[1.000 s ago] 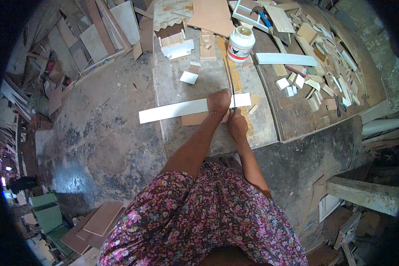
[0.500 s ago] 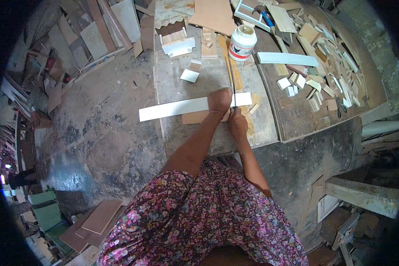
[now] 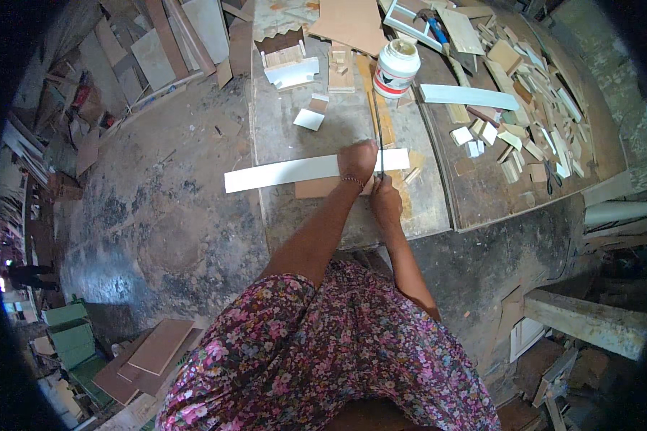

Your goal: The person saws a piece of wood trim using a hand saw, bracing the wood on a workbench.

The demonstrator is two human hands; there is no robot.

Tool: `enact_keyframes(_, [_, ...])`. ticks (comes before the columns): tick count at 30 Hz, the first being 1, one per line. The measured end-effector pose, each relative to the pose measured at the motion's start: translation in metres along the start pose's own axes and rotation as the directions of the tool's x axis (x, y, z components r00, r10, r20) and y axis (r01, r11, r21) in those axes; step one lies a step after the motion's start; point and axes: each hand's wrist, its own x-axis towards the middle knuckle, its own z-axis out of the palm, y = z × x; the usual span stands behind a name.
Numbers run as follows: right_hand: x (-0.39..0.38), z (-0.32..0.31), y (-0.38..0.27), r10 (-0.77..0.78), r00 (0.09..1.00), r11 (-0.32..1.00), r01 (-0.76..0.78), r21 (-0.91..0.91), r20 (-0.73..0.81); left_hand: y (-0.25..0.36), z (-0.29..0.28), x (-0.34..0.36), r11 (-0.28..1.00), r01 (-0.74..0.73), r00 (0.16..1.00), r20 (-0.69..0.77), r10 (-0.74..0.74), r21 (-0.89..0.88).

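Note:
My left hand (image 3: 358, 159) is closed over a long white strip (image 3: 280, 174) and presses it down. The strip lies crosswise on the worktop, and its right end extends past my hand. Close by, my right hand (image 3: 386, 201) grips what looks like a slim saw (image 3: 379, 133), seen almost edge-on; its handle is mostly hidden in my fingers. The dark blade points away from me and crosses the strip just right of my left hand. Beneath my left wrist, a brown board (image 3: 315, 188) is partly covered by the strip and my arm.
A white tub (image 3: 395, 70) stands beyond the saw. Small wooden models (image 3: 292, 70) and a white-topped block (image 3: 310, 119) sit farther left. On the right-hand board are a pale strip (image 3: 469, 96), a hammer (image 3: 436, 30), scissors (image 3: 551, 178) and many wood offcuts (image 3: 509, 135).
The saw has shifted very slightly while still lying across the strip. Both hands keep nearly the same places, and the view has tilted a little.

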Motion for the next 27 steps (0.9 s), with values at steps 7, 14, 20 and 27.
enact_keyframes(7, [0.004,-0.009,-0.009,0.002,1.0,1.0,-0.002,-0.015,-0.001,-0.001,0.003,0.0,0.997,0.032,0.999,-0.017,-0.033,-0.074])
enact_keyframes(14, [-0.003,-0.018,-0.013,0.02,0.999,1.0,-0.02,0.003,0.049,0.0,0.002,0.002,0.991,0.082,0.995,0.059,-0.076,-0.102])
enact_keyframes(20, [0.007,-0.012,-0.013,0.061,0.996,0.998,-0.06,-0.028,0.059,-0.001,0.001,0.001,0.988,0.076,0.997,0.041,-0.071,-0.135])
enact_keyframes(27, [0.003,-0.013,-0.011,-0.005,1.0,0.999,0.006,-0.033,0.013,-0.001,0.002,0.002,0.993,0.08,0.996,0.049,-0.076,-0.082])
